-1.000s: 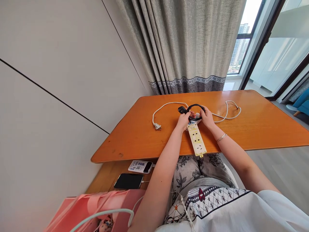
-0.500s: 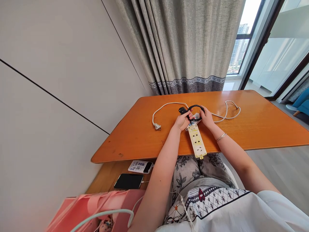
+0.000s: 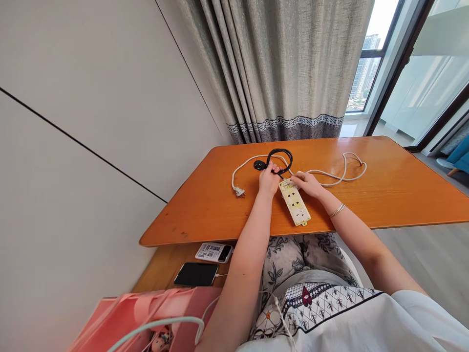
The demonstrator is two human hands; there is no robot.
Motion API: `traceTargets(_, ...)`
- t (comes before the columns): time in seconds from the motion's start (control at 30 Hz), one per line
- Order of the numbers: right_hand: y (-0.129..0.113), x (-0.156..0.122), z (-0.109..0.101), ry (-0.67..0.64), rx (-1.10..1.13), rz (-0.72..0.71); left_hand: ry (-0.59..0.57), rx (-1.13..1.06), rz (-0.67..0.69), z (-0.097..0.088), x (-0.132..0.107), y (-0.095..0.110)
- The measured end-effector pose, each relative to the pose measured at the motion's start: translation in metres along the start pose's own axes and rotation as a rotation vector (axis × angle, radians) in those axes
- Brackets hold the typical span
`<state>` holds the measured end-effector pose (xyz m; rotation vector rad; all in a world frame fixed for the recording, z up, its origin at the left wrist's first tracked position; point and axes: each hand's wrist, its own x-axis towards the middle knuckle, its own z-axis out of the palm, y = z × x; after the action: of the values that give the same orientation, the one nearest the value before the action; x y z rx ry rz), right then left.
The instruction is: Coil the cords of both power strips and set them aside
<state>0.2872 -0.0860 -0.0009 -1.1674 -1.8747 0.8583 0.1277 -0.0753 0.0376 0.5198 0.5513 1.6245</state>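
The left hand pinches the coiled black cable beside its black plug, its fingers covering part of the coil. The white power strip is near the front edge of the wooden table; the right hand touches its far end, but I cannot tell whether it grips. The white cable is partly hidden

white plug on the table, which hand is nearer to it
Left: the left hand is right of the white plug, holding the black cord; the right hand is farther right, at the power strip.
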Motion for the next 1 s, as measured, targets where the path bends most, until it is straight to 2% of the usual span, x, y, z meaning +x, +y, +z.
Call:
traceTargets(0.07, -0.004, -0.005, -0.003, -0.119, -0.056, -0.014, 0.022, -0.005, 0.05, 0.001, 0.0, 0.001)
traceTargets(0.37, -0.013, -0.016, -0.014, -0.434, -0.052, 0.03, 0.118, -0.044, 0.215, -0.003, 0.003, 0.011)
traceTargets(0.5, -0.015, -0.016, -0.021, -0.453, -0.108, 0.025, 0.131, 0.017, 0.259, -0.007, 0.007, 0.014)
traceTargets(0.6, -0.012, -0.016, -0.032, -0.331, -0.184, -0.011, 0.149, 0.046, 0.277, -0.009, 0.01, 0.014)
traceTargets(0.7, -0.009, -0.015, -0.045, -0.037, -0.251, -0.063, 0.19, 0.107, 0.276, -0.012, 0.013, 0.012)
traceTargets(0.8, -0.007, -0.012, -0.053, 0.203, -0.038, -0.126, 0.195, 0.187, 0.232, -0.013, 0.014, 0.009)
traceTargets(0.9, -0.01, -0.009, -0.053, 0.296, 0.208, -0.199, 0.129, 0.214, 0.094, -0.012, 0.012, 0.008)
traceTargets(1.0, -0.013, -0.006, -0.05, 0.333, 0.288, -0.227, 0.025, 0.257, -0.103, -0.009, 0.006, 0.007)
